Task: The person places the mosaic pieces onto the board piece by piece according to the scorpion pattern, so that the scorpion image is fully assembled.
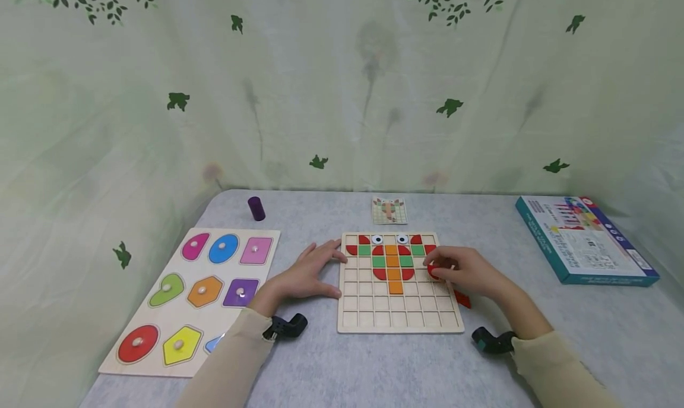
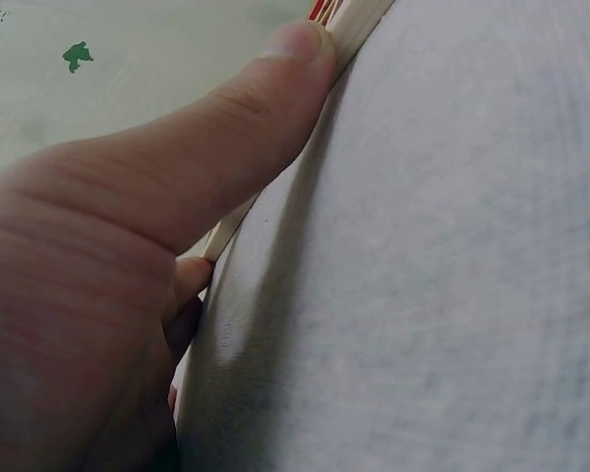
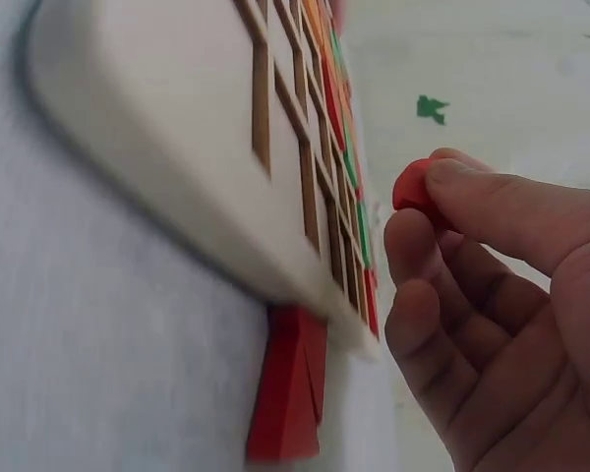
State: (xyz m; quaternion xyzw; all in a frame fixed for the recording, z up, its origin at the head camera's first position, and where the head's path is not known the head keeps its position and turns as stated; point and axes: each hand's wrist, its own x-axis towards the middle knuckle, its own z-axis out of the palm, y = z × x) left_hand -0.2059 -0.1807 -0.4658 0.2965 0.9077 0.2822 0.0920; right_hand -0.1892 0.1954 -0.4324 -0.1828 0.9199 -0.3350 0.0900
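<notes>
A wooden grid board (image 1: 369, 322) lies on the table, its upper cells filled with red, green and orange pieces and two eye pieces. My left hand (image 1: 312, 271) is spread at the board's left edge, with thumb and fingertips touching it. Between thumb and fingers, my right hand (image 1: 467, 269) pinches a small red block (image 3: 413, 187) with a rounded side, over the right part of the grid. Its full shape is partly covered by the fingers. Other red blocks (image 3: 287, 393) lie by the board's right edge, partly hidden in the head view.
A small pattern card (image 1: 389, 211) lies behind the board. At left are a knobbed shape puzzle (image 1: 208, 253), partly covered by the left sleeve, and a dark purple cylinder (image 1: 256, 208). A teal-edged box (image 1: 590, 242) lies at the right.
</notes>
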